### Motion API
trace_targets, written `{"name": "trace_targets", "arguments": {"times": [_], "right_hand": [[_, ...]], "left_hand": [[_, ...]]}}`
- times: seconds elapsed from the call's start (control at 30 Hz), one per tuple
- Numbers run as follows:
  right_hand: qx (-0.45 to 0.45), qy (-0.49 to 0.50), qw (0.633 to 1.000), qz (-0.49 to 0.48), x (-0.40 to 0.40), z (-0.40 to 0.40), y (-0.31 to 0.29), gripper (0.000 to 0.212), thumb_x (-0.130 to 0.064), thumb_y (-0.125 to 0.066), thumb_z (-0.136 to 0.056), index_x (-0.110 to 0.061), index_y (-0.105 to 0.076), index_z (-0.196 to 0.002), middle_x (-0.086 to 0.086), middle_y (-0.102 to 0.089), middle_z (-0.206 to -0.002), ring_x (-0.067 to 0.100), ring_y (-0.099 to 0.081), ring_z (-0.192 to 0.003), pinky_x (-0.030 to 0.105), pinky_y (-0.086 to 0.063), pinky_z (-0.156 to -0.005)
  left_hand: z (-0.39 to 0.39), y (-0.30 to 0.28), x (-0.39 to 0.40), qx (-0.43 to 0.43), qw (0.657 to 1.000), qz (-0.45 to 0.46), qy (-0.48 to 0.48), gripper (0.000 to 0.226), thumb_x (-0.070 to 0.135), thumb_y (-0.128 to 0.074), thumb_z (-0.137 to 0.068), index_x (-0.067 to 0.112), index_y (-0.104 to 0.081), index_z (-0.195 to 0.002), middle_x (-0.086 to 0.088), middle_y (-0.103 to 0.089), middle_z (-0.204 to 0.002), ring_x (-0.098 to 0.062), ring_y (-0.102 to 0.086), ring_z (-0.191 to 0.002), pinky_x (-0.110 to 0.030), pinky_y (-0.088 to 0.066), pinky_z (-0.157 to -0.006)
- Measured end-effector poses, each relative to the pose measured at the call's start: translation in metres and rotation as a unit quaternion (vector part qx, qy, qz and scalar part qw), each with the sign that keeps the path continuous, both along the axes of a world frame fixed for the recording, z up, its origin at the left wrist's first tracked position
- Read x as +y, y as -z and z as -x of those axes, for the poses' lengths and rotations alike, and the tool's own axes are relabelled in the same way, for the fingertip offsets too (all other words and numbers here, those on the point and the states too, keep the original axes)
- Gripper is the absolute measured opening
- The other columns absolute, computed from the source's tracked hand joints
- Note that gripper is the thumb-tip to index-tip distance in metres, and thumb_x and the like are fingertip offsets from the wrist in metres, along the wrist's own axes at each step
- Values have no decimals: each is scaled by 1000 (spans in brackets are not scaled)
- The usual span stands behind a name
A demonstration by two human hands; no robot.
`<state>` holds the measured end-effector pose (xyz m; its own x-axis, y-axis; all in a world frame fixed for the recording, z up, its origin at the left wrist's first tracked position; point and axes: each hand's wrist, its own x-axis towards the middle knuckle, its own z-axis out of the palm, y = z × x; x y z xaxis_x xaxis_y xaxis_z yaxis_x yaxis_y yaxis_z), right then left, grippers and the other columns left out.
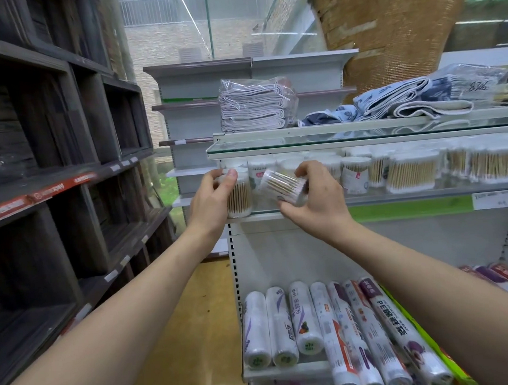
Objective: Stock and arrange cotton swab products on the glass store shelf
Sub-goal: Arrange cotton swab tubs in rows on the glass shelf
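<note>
1. The glass shelf is carrying a long row of cotton swab tubs, and the free space at its left end is looking narrow.
2. The person is reaching with both arms; the left hand is gripping an upright tub at the shelf's left front corner, fingers curled around its top.
3. The right hand is clamping a tilted tub just above the shelf, between the corner tub and the row.
4. This tub's long axis is lying nearly sideways, one end pointing up-left.
5. Risk: pushing it in while tilted could probably knock the neighbours, or the corner tub could slip over the edge.
</note>
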<state>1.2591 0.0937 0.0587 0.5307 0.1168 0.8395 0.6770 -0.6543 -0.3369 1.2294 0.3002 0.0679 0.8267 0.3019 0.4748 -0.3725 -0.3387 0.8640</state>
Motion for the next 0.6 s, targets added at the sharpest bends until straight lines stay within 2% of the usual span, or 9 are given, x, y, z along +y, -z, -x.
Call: {"name": "trace_targets", "arguments": {"times": [0.1,0.2,0.27,0.33,0.37,0.47,0.6], "right_hand": [[3,26,1000,-2,2,2,-1,46,-27,-79,-65,-19,-44,-94,-4,-51,-88,18,-46,-79,30,-30,-68],[1,6,1000,-18,5,4,0,44,-29,-80,-70,-19,-45,-95,-3,-54,-85,20,-50,-77,31,-33,-67],[7,-20,999,-28,8,6,1,46,-30,-77,-77,-18,-50,-112,-2,-58,-89,21,-53,-80,31,-38,-70],[13,-31,999,-18,9,8,1,57,-28,-72,-82,-24,-48,-134,-1,-57,-93,18,-52,-82,30,-37,-72],[20,-32,999,-11,9,9,0,60,-27,-70,-84,-26,-47,-139,-1,-54,-96,17,-50,-84,30,-36,-73],[20,-21,1000,5,12,11,-2,57,-26,-71,-81,-27,-48,-133,-1,-46,-105,18,-49,-88,33,-42,-75],[18,18,999,36,15,9,-1,55,-36,-73,-76,-20,-43,-119,0,-57,-99,24,-53,-87,37,-43,-72]], "left_hand": [[2,-1,0,2,1000,-14,-7,81,71,-48,-86,27,-36,-153,2,-49,-146,-18,-44,-133,-39,-36,-105],[4,-2,0,2,1000,-22,-13,86,74,-47,-81,30,-34,-154,0,-48,-147,-19,-45,-133,-42,-37,-108],[6,-2,2,1,1000,-15,-12,86,74,-47,-80,31,-35,-153,1,-50,-146,-19,-45,-132,-42,-38,-108],[6,-1,5,2,1000,-9,-11,87,74,-48,-80,30,-35,-154,2,-50,-146,-18,-45,-134,-42,-37,-109],[6,0,6,2,1000,-9,-11,87,74,-48,-80,30,-35,-154,2,-50,-146,-18,-45,-134,-40,-36,-108],[6,2,9,1,1000,-8,-12,83,72,-50,-85,29,-35,-154,2,-50,-147,-18,-45,-134,-36,-34,-102],[6,2,13,3,1000,-8,-20,85,75,-48,-81,31,-36,-152,2,-50,-146,-19,-45,-135,-40,-35,-108]]}}
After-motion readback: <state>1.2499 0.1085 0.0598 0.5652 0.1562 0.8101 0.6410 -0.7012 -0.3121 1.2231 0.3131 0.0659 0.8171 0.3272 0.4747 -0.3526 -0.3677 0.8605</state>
